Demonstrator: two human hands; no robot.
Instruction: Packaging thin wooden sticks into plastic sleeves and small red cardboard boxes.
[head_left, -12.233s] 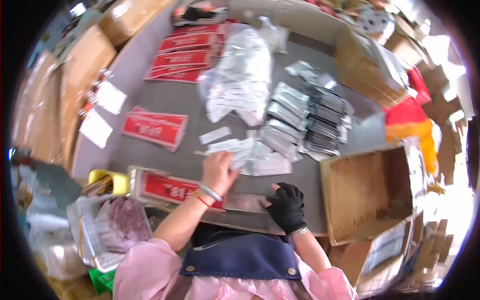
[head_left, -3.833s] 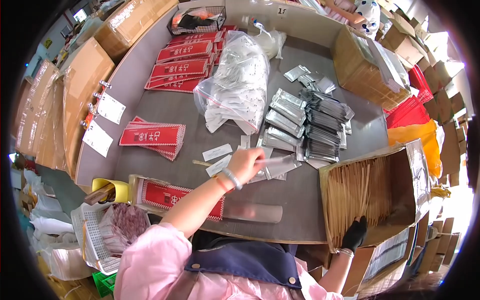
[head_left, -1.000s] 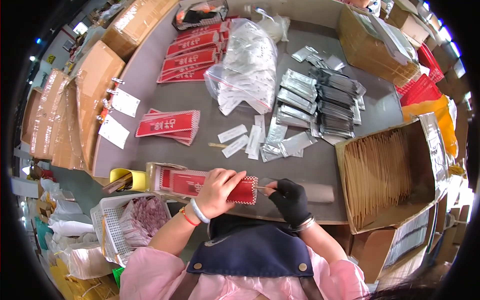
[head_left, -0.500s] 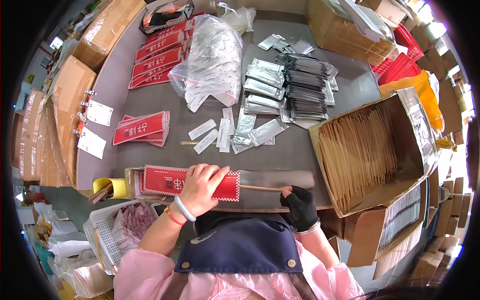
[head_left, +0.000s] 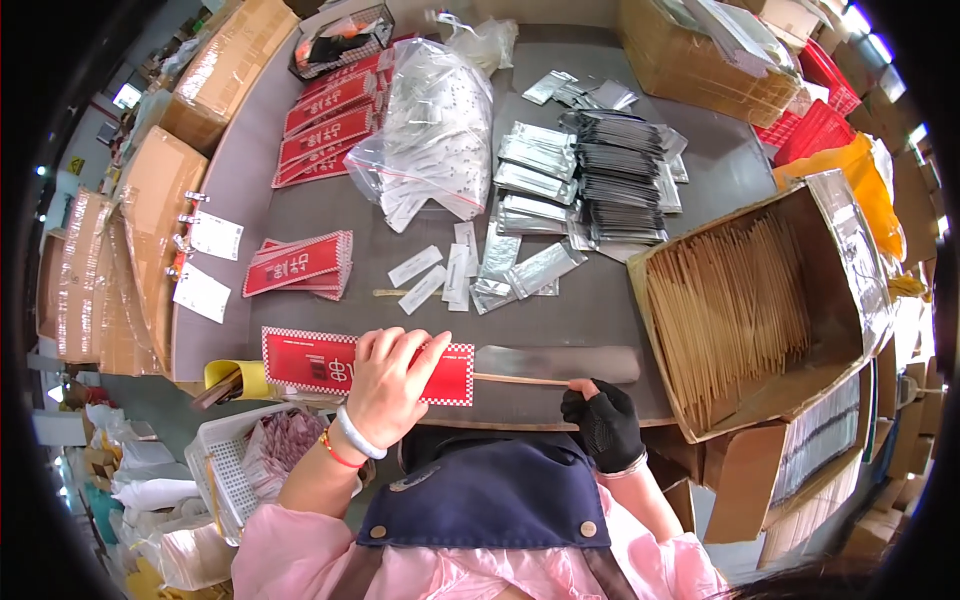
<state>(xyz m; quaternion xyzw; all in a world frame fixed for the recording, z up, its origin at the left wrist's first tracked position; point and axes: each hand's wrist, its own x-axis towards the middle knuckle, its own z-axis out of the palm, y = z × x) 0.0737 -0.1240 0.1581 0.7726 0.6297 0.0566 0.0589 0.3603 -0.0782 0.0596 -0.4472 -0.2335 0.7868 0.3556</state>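
Observation:
My left hand (head_left: 388, 375) is closed over a long red paper sleeve (head_left: 300, 357) with a checkered border. A thin wooden stick (head_left: 525, 379) runs from the sleeve's right end to my right hand (head_left: 603, 420), which wears a black fingerless glove. Thumb and fingers of that hand pinch the stick's right end. How far the stick reaches inside the sleeve is hidden. Under the sleeve's left end, only a little of a small holder shows at the table's front edge. Behind my hands lie white paper packets (head_left: 424, 288) and silver sachets (head_left: 543, 268).
A cardboard box (head_left: 845, 235) of wooden sticks stands at the right. Further back are a stack of dark sachets (head_left: 620, 180), a clear bag (head_left: 440, 130) of white packets, and piles of red sleeves (head_left: 325, 140). A yellow cup (head_left: 255, 377) hangs at the front left edge.
The red sleeve and my left hand have shifted a little left, and the sleeve now covers most of the small holder. My right hand keeps its pinch on the stick.

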